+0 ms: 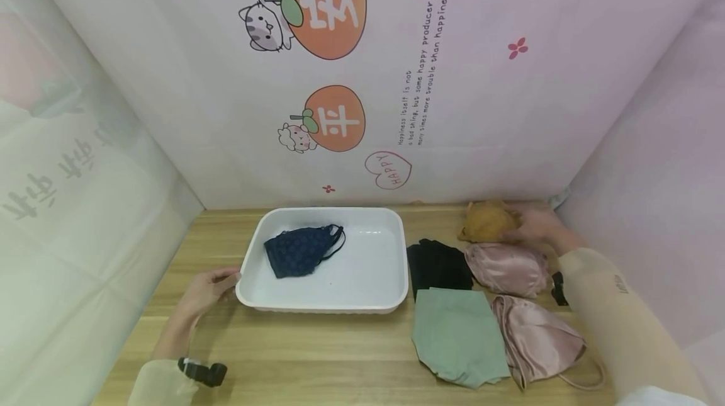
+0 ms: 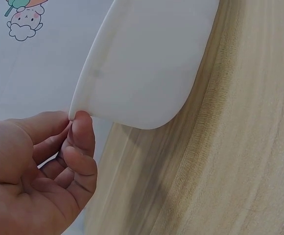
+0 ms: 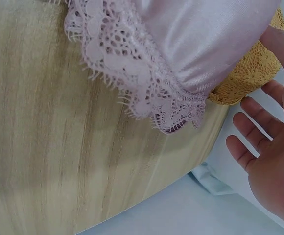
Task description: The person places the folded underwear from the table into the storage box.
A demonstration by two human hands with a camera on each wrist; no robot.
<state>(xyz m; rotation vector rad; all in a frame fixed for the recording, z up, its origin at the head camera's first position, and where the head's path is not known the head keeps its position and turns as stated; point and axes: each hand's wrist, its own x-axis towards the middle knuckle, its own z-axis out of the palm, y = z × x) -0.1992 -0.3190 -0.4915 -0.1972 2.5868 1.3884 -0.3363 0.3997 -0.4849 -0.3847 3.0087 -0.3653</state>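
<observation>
My left hand (image 1: 208,293) pinches the left rim of a white plastic tray (image 1: 368,302), thumb on one side and fingertips on the other, as the left wrist view shows. A folded navy lace garment (image 1: 300,252) with thin straps lies in the tray's left half. At the back right, my right hand (image 1: 535,223) holds the right end of a folded yellow lace garment (image 1: 488,222) between thumb and index finger. The other fingers are loosely extended in the right wrist view. A folded pink satin garment (image 3: 196,39) with lace trim lies in front of the yellow one and partly hides it.
Beside the tray lie a folded black garment (image 1: 438,265), a folded pale green garment (image 1: 460,337) and a second pink satin piece (image 1: 540,340) with a strap. Cloth-covered walls (image 1: 453,91) enclose the back and both sides of the wooden table (image 1: 317,355).
</observation>
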